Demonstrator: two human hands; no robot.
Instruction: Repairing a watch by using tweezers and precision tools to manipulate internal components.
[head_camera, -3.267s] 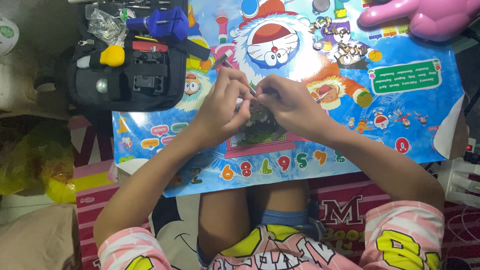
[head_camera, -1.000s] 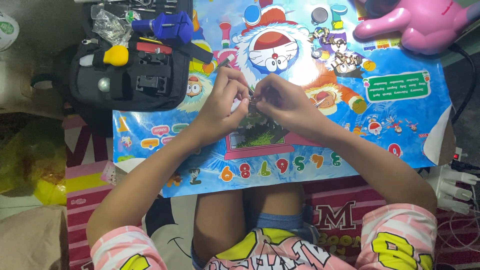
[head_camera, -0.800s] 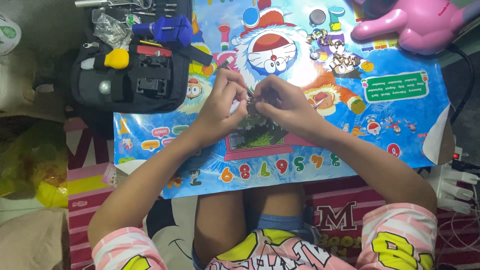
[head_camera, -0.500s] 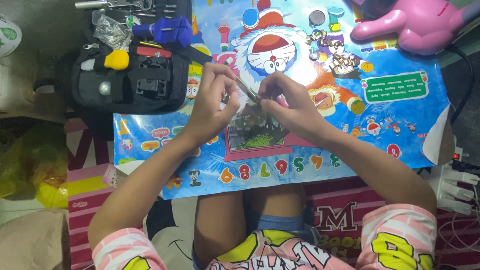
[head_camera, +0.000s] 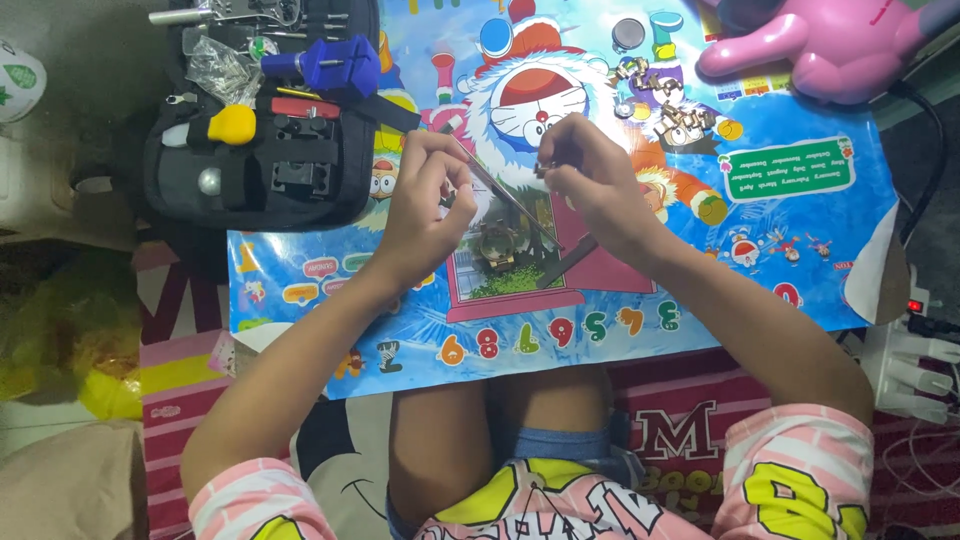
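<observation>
My left hand (head_camera: 425, 195) pinches thin tweezers (head_camera: 497, 190); my right hand (head_camera: 590, 180) is closed narrowly on a tiny metal part (head_camera: 541, 170) above the poster's middle. I should steady both wrists — the small watch (head_camera: 497, 246) lies just below.

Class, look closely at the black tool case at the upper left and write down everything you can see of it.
The black tool case lies open and flat beside the cartoon poster's left part, its right edge overlapping it. It looks like soft fabric with pockets and loops. Inside show a blue tool, a yellow-headed tool, a red bar, metal pieces and a clear plastic bag. Neither hand touches it.
</observation>
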